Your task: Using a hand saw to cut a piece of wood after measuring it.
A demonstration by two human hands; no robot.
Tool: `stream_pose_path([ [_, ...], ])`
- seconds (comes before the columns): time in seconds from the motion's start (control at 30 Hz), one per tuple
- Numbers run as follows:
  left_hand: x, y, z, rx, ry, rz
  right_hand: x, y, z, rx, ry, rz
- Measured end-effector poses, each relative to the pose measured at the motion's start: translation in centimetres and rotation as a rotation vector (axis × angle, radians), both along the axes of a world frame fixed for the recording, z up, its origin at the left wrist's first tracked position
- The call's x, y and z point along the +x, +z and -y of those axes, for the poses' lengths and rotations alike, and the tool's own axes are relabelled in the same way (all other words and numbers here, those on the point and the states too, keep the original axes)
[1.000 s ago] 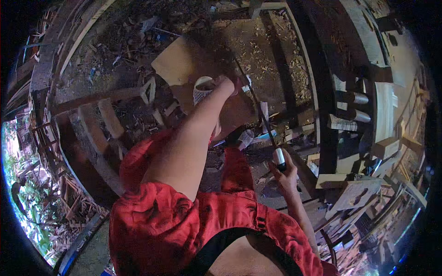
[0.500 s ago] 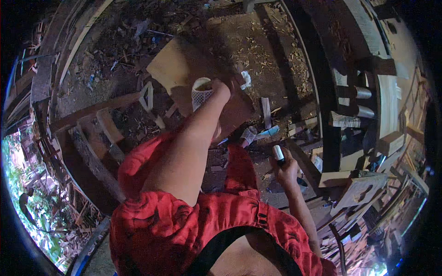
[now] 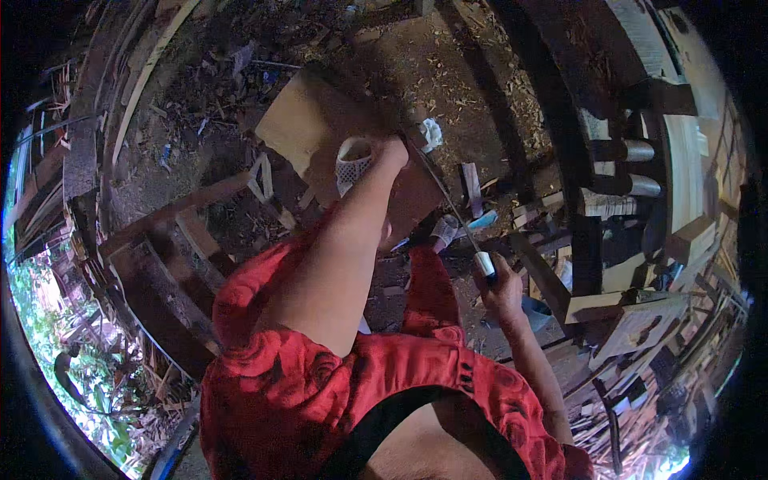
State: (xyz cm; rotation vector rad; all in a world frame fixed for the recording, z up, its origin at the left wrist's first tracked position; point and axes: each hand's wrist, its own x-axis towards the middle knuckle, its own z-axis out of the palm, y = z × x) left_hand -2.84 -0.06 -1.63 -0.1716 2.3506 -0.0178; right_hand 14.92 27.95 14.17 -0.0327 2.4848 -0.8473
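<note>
My left hand (image 3: 390, 150) reaches out over a brown board (image 3: 292, 120), fingers curled beside a white perforated, cup-shaped item (image 3: 348, 170); what they hold is hidden. A long, thin, straight metal tool (image 3: 444, 192) runs from near that hand down to my right hand (image 3: 500, 284), which is closed round its white-and-black handle (image 3: 485, 265). A crumpled white scrap (image 3: 430, 133) lies on the dirt beyond. My foot in a grey shoe (image 3: 445, 230) shows below the board, next to a light-blue piece (image 3: 482, 220).
Wooden framing with slats (image 3: 184, 204) stands at my left, with greenery outside. On my right are timber beams, grey cylinders (image 3: 640, 150), planks (image 3: 680, 160) and piles of offcuts. Wood chips and debris (image 3: 240, 88) litter the dirt floor.
My left hand has shifted slightly right and up since half a second ago, the tool staying in my right hand. The whole view has shifted slightly.
</note>
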Motion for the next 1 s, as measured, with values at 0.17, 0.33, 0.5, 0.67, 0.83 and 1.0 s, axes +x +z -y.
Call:
stream_pose_path([
  [0.17, -0.2, -0.2, 0.1, -0.007, -0.007, -0.036, -0.5, 0.3, -0.1, -0.006, 0.009, 0.031],
  [0.33, -0.1, -0.4, 0.1, -0.011, -0.009, -0.053, -0.9, 0.9, -0.3, -0.048, 0.048, -0.055],
  [0.5, 0.1, -0.5, 0.3, -0.011, -0.007, -0.074, -1.3, 1.0, -0.5, -0.023, 0.095, -0.027],
  [0.67, 0.1, -0.7, 0.4, -0.014, -0.003, -0.093, -1.8, 0.5, -0.7, 0.041, 0.142, -0.041],
  [0.83, 0.4, -0.9, 0.3, -0.018, 0.001, -0.112, -2.0, 0.2, -0.7, 0.033, 0.173, -0.072],
  [1.0, 0.4, -1.1, 0.2, -0.019, 0.007, -0.134, -1.7, 0.2, -0.6, -0.021, 0.143, -0.014],
])
